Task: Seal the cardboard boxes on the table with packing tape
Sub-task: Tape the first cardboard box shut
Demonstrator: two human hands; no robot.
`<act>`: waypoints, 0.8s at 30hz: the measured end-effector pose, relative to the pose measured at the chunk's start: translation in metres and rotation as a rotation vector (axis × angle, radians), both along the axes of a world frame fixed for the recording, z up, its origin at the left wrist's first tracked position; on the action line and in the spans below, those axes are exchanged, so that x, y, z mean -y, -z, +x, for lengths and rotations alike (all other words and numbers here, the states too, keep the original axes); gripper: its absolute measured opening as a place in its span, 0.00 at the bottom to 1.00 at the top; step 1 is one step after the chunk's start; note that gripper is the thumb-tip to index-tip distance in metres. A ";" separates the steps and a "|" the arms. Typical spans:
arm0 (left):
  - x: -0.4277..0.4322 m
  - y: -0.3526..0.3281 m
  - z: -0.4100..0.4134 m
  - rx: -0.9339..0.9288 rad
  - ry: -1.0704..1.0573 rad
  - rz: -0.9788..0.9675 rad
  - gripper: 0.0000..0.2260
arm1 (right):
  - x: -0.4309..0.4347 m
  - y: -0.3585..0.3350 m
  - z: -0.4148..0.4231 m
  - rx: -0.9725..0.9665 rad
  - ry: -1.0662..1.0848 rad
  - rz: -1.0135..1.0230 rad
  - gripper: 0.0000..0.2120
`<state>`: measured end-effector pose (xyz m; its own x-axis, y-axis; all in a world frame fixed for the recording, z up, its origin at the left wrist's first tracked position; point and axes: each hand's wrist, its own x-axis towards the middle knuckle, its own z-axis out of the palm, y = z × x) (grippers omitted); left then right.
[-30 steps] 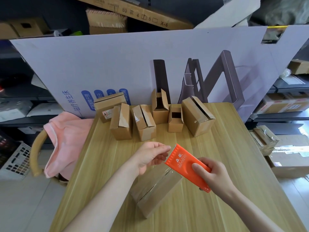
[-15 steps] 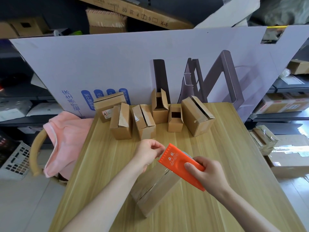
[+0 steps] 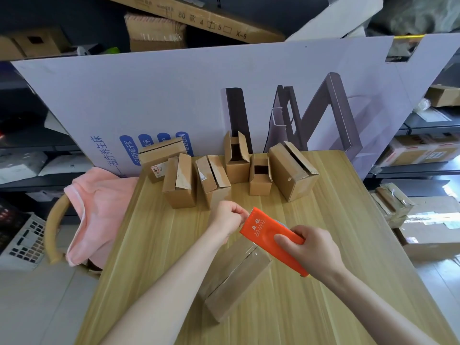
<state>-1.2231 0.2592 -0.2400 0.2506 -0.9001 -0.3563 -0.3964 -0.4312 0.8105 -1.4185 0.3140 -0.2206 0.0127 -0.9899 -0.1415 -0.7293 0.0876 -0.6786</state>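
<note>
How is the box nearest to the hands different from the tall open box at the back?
The near box lies flat, flaps closed, with clear tape over its seam; the tall box stands upright with flaps open, dark inside. Both are plain brown cardboard.

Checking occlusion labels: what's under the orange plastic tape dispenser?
The near brown cardboard box on the light wooden table, with glossy clear tape on its top. The orange plastic tape dispenser, gripped by the right hand, hides part of the box's far end.

Pink cloth (image 3: 99, 207) draped over chair (image 3: 51, 235) — white printed board (image 3: 174, 95) upright behind.
</note>
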 end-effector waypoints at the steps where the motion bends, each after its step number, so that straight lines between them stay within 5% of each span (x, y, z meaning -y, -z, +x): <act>1: 0.002 0.001 -0.001 0.016 0.004 0.003 0.12 | 0.000 0.000 -0.002 0.004 0.005 0.016 0.12; 8: 0.011 0.017 -0.013 0.057 0.056 0.046 0.11 | -0.005 0.003 -0.016 -0.024 0.036 0.065 0.12; 14: 0.024 0.022 0.022 0.268 -0.031 0.017 0.16 | -0.019 0.012 -0.047 -0.057 0.120 0.134 0.12; 24: 0.023 0.058 0.017 0.238 0.036 0.068 0.13 | -0.035 0.039 -0.070 -0.134 0.154 0.207 0.13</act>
